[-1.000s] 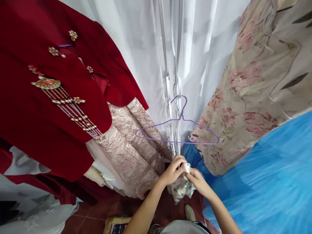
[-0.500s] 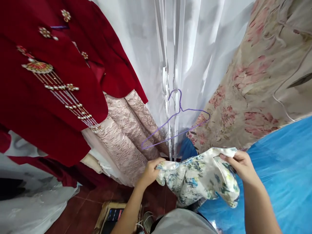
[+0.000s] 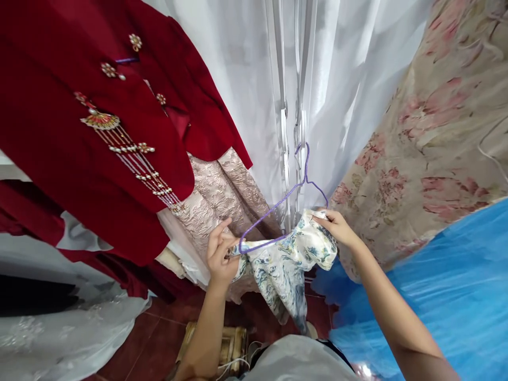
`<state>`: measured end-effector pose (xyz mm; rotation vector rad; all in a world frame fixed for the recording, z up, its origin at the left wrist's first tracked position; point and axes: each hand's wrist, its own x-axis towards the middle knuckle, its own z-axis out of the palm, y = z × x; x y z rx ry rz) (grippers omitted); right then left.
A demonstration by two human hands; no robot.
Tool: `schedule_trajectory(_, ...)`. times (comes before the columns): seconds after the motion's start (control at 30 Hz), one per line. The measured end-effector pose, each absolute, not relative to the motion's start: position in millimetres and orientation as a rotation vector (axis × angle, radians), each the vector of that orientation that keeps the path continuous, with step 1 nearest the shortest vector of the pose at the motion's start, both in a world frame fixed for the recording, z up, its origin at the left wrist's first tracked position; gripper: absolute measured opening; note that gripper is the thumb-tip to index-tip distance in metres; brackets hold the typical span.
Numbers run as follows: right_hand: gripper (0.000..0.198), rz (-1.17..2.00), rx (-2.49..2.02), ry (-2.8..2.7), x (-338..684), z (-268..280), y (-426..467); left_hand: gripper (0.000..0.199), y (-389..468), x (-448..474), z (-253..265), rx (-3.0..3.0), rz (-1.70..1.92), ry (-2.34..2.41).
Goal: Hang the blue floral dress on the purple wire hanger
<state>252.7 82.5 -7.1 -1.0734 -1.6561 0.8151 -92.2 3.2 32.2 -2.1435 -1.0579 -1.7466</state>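
Observation:
A purple wire hanger (image 3: 273,209) hangs by its hook from a white vertical strap in front of the curtain. Its right end is inside the shoulder of a white garment with a blue and yellow floral print (image 3: 283,267). My right hand (image 3: 337,225) pinches the cloth at that shoulder. My left hand (image 3: 222,254) holds the garment's other shoulder close to the hanger's left end, with the index finger raised. That left end still shows in front of the cloth. The garment's lower part hangs down loosely between my arms.
On the left hang a red jacket (image 3: 159,132) with beaded ornaments and a pale pink brocade skirt (image 3: 214,185). A floral beige dress (image 3: 428,148) and blue tulle (image 3: 448,280) fill the right. Behind is a white curtain (image 3: 238,69); below, a wooden stool (image 3: 234,338) on red tiles.
Both hands have raised the floral garment to the hanger. The hanger's right end has gone into one shoulder. The view has shifted slightly left.

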Motion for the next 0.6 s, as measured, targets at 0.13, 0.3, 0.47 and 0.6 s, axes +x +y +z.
schedule_trajectory(0.13,0.035,0.711,-1.144,-1.626,245,-23,70,0.015,10,-108,42,-2.173,-1.611,-0.898)
schedule_trajectory(0.3,0.022,0.484,-1.222,-1.615,232,-25,53,0.018,12,-121,53,-2.215,-1.544,-0.588)
schedule_trajectory(0.47,0.02,0.28,-1.268,-1.622,224,-24,38,0.021,19,-120,69,-2.228,-1.533,-0.629)
schedule_trajectory(0.6,0.019,0.201,-1.298,-1.597,226,-25,32,0.017,27,-114,77,-2.207,-1.571,-0.872)
